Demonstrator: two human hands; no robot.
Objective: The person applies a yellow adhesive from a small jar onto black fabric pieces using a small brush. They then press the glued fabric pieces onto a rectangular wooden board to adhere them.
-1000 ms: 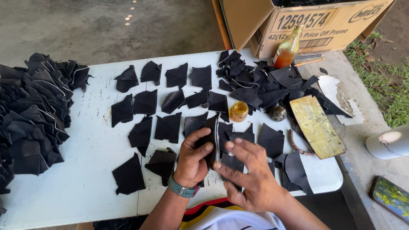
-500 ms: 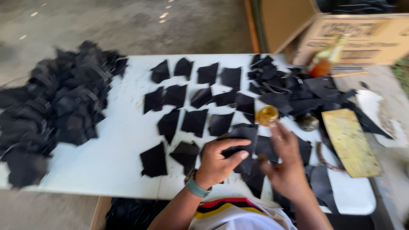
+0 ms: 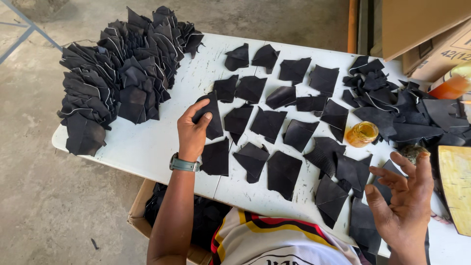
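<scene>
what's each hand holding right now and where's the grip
The left hand pinches a black leather piece by its upper left edge, thumb on top. The right hand is open and holds nothing.

Open white table (image 3: 147,142) between the heaped stack of black pieces (image 3: 117,73) at far left and the laid-out rows of black pieces (image 3: 274,122); passable there, with the left hand (image 3: 192,128) and its pinched black piece (image 3: 212,118) at the lane's right edge. Narrow bare strips only between the row pieces. Right side crowded: loose black pile (image 3: 392,105), small amber jar (image 3: 362,134), orange bottle (image 3: 449,86), cardboard box (image 3: 431,34), and the raised, spread right hand (image 3: 405,206).
</scene>
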